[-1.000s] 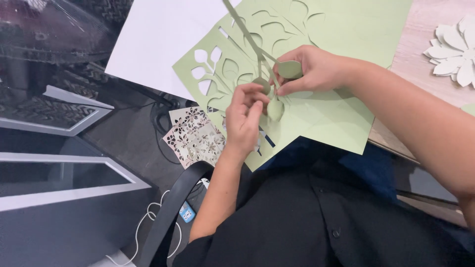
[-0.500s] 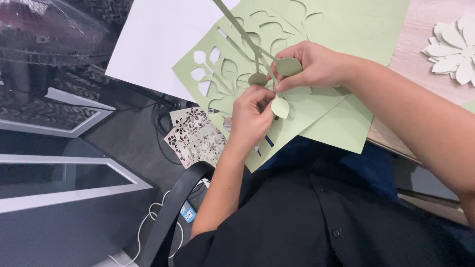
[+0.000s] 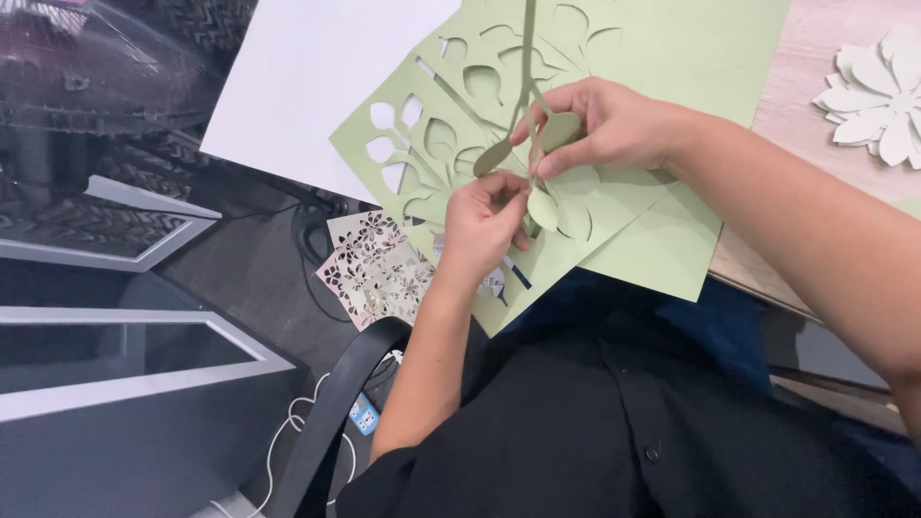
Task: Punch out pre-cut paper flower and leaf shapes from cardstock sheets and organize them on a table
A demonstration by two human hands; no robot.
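A thin green paper branch (image 3: 526, 86) with small leaves is lifted above green sheets (image 3: 662, 58) that have leaf shapes cut out of them. My right hand (image 3: 600, 123) pinches the branch near a leaf, up by the middle of the view. Just below it, my left hand (image 3: 484, 225) pinches a small oval leaf (image 3: 543, 209) at the branch's lower end. Both hands hover over the cut-out green sheets at the table's near edge.
A white sheet (image 3: 317, 77) lies under the green ones at the left. A white paper flower (image 3: 878, 96) sits on the wooden table (image 3: 791, 86) at the right. Patterned lace-cut cards (image 3: 369, 269), a black strap (image 3: 331, 412) and a white cable (image 3: 278, 441) lie below on the dark floor.
The branch has come further up off the sheet, its lower leaf now free. My left hand shifted slightly right and up toward my right hand.
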